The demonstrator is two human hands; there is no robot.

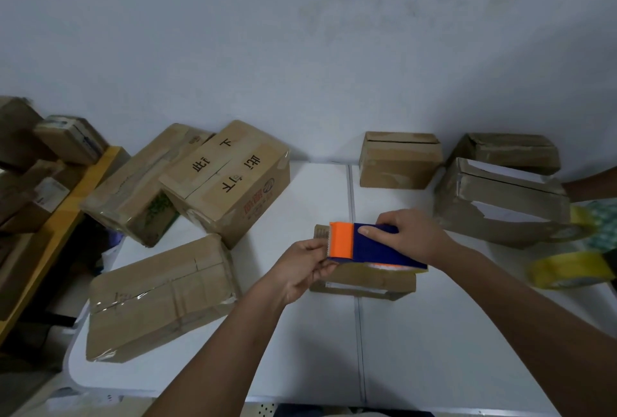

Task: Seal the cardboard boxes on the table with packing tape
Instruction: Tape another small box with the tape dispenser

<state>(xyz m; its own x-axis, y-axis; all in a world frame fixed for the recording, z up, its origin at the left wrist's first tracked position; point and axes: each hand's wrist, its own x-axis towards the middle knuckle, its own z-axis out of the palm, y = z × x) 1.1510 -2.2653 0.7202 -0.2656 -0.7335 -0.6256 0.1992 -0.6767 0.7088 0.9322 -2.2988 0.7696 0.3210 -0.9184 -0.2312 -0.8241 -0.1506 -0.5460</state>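
A: Under both hands, small box on white table. Right hand wraps tape dispenser from above; left hand pinches the tape end at the orange blade.

B: Ok — I think pull flat along the seam, press w/ dispenser, then tear.

A: Unsealed boxes beyond right hand, yellow rolls to its right — plain wall behind.

You're working in soft, even, rather dim light with a cool bluish cast — the white table shows no glare, and only faint shadows sit under your arms and beside the boxes. The wide lens bends straight lines toward the edges, and the far corners go smeary, especially the yellow tape roll at right and the top-right corner. Detail is soft overall — print on the big box stays legible.
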